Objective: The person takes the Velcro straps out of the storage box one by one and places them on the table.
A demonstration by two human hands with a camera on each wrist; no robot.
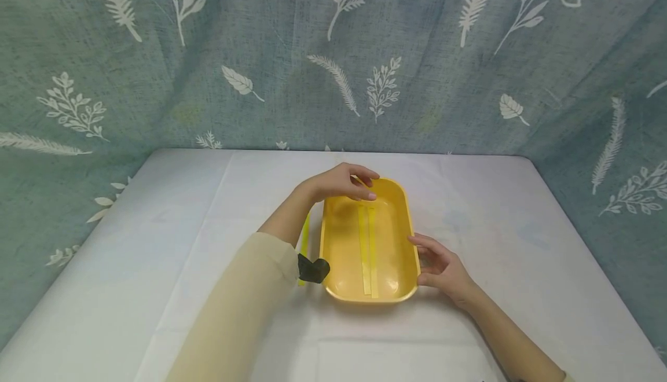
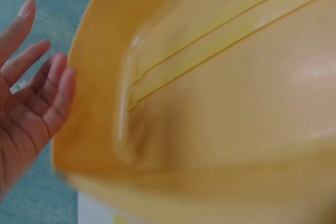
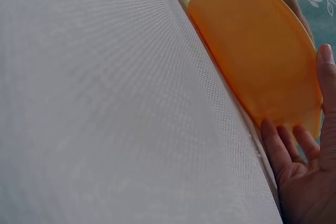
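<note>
A yellow rectangular plastic tray (image 1: 392, 243) with rounded corners sits on the table. Two thin, flat yellow strips (image 1: 369, 254) lie lengthwise inside it, side by side. My left hand (image 1: 348, 183) is at the tray's far left end, fingers loosely bent and spread. In the left wrist view its fingertips (image 2: 67, 82) are at the rim; whether they touch it I cannot tell. My right hand (image 1: 443, 269) rests against the tray's right side, with fingers (image 3: 274, 140) against the outer wall and the thumb near the rim.
Left of the tray lies another yellow strip (image 1: 305, 237), partly behind my left arm. A dark wrist strap piece (image 1: 314, 269) overlaps the tray's left edge. The white-covered table (image 1: 208, 289) ends at a leaf-patterned green-blue curtain (image 1: 292, 104).
</note>
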